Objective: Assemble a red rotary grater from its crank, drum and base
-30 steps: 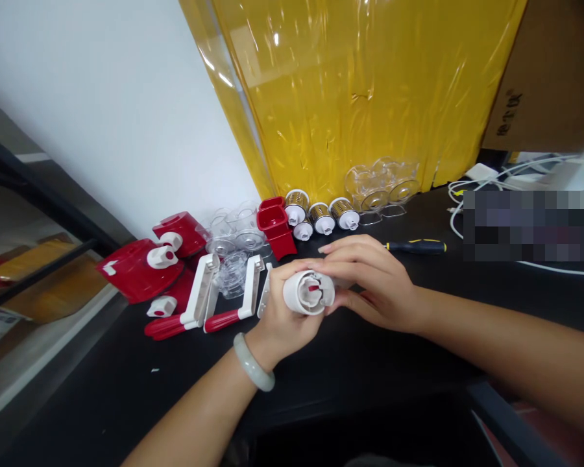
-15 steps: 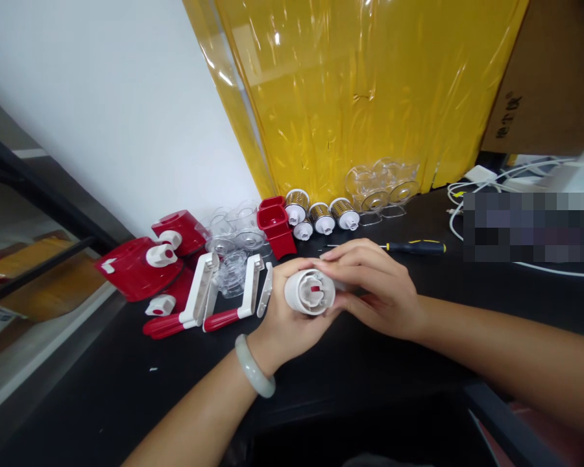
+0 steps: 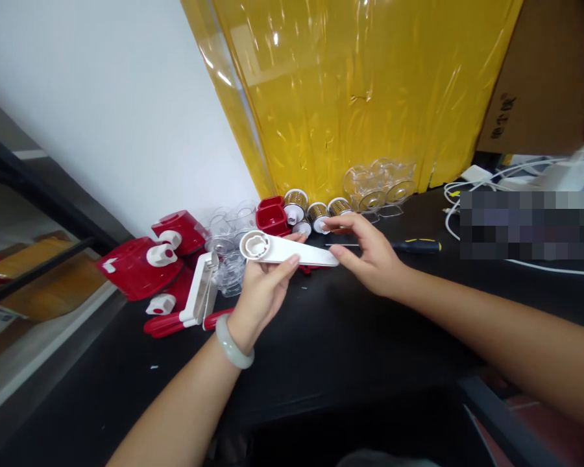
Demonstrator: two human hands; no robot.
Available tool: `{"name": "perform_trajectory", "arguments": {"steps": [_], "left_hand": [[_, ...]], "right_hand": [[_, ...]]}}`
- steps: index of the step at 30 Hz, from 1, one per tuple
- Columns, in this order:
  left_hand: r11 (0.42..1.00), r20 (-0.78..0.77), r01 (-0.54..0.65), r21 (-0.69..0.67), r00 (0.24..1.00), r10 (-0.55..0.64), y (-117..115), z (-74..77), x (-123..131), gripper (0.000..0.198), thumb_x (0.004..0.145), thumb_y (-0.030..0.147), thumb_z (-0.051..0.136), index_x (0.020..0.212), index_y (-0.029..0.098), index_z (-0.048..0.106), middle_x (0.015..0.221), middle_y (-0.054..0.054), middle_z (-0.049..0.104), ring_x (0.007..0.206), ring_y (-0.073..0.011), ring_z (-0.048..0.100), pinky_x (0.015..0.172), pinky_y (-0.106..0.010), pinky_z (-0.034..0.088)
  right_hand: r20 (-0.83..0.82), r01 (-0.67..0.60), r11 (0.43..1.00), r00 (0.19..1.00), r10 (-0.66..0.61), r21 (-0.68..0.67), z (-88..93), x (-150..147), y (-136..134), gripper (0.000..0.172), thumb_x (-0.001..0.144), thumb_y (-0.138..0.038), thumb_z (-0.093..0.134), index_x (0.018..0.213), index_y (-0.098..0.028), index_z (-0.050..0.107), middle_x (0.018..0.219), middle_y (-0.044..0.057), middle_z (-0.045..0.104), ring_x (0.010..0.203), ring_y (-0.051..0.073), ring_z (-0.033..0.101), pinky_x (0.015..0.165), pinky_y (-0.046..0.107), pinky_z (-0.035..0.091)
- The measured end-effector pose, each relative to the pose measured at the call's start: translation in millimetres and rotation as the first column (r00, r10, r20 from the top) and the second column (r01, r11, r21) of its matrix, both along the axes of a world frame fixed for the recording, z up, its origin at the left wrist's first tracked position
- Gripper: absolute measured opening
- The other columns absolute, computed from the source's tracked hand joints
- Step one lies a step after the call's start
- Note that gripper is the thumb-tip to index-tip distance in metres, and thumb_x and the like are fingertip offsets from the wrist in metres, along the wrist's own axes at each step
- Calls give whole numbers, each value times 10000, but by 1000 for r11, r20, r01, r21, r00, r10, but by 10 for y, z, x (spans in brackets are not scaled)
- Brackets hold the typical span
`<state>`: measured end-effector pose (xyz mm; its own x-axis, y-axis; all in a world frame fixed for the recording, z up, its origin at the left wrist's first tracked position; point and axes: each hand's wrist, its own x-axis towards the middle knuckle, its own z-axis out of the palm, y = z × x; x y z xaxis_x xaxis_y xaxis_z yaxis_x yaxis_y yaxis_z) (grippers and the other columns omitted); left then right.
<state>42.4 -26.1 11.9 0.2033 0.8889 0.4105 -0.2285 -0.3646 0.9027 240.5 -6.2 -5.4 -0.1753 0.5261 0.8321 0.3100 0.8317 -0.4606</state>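
My left hand is closed round a long white crank arm with a round socket at its left end, and holds it level above the black table. My right hand is at the arm's narrow right end. Its fingers are spread, and the thumb tip touches or almost touches that end. A pale bangle sits on my left wrist. Behind my right hand lies a black and yellow screwdriver.
At left lie red housings, a white crank with a red grip and clear plastic parts. By the yellow film are a red hopper, metal drums and clear cups. A cardboard box and white cables are at right.
The white part, seen end-on between both hands before, is now turned sideways and raised by my left hand. My right hand has loosened its grip and slid to the narrow end.
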Motion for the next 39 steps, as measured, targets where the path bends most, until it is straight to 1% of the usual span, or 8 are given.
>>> {"name": "perform_trajectory", "arguments": {"steps": [2, 5, 11, 15, 22, 28, 33, 39], "left_hand": [[996, 116, 36, -82, 993, -26, 31, 35, -12, 411, 800, 145, 717, 1183, 216, 586, 1258, -76, 665, 1275, -260, 564, 1089, -396, 457], [989, 209, 64, -132, 977, -36, 45, 49, -8, 509, 763, 109, 736, 1228, 254, 586, 1252, -46, 673, 1287, -245, 554, 1104, -377, 444], [980, 187, 128, -155, 977, -99, 23, -1, -1, 532, 771, 160, 753, 1261, 284, 585, 1187, -30, 698, 1236, -232, 591, 1079, -390, 464], [989, 117, 104, -102, 989, -92, 25, -37, -7, 510, 786, 192, 760, 1261, 265, 590, 1145, -37, 712, 1152, -215, 635, 1045, -386, 486], [999, -127, 14, 36, 992, -9, 114, -168, -106, 443, 809, 305, 756, 1224, 217, 629, 1202, -70, 701, 1143, -242, 643, 1076, -428, 456], [978, -389, -23, 206, 915, 103, 66, -74, -143, 378, 831, 319, 725, 1186, 203, 669, 1255, -72, 685, 1199, -251, 614, 1104, -419, 428], [972, -439, -29, 234, 889, 132, 24, -22, -128, 379, 814, 329, 740, 1162, 197, 668, 1206, -72, 709, 1134, -248, 654, 1066, -421, 468], [970, -450, -10, 243, 885, 121, 29, -21, -126, 379, 799, 317, 754, 1153, 207, 676, 1187, -70, 720, 1167, -260, 642, 1063, -441, 481]], "right_hand": [[79, -39, 996, 996, 45, -81, -47, 1, 63, 450, 886, -430, 623, 1279, -218, 573, 1177, 110, 652, 1093, 251, 611, 934, 452, 501], [181, -83, 987, 978, 107, -135, -97, -31, 82, 479, 829, -444, 692, 1228, -195, 604, 1139, 113, 668, 1066, 251, 612, 923, 441, 501], [233, -117, 982, 961, 149, -146, -55, -86, -9, 264, 834, -371, 697, 1015, -180, 668, 938, 79, 692, 836, 188, 619, 782, 341, 502], [255, -79, 987, 960, 114, -142, -62, -101, -18, 193, 825, -322, 707, 944, -179, 654, 849, 49, 682, 771, 170, 598, 766, 329, 474], [271, -58, 996, 960, 75, -70, -129, -106, -7, 169, 862, -301, 667, 992, -205, 616, 917, 39, 704, 857, 190, 634, 1018, 471, 353], [319, -33, 999, 947, 31, 1, -113, -63, -26, 203, 912, -332, 611, 1075, -210, 614, 1024, 72, 709, 1005, 226, 636, 1064, 484, 280], [346, -14, 997, 938, -12, 71, -106, -55, -43, 181, 931, -294, 579, 1090, -213, 611, 1070, 79, 713, 1046, 227, 638, 1084, 480, 249], [363, -2, 993, 931, -42, 119, -82, -53, -60, 169, 928, -253, 571, 1083, -206, 618, 1051, 85, 718, 1041, 231, 637, 1081, 485, 245]]}}
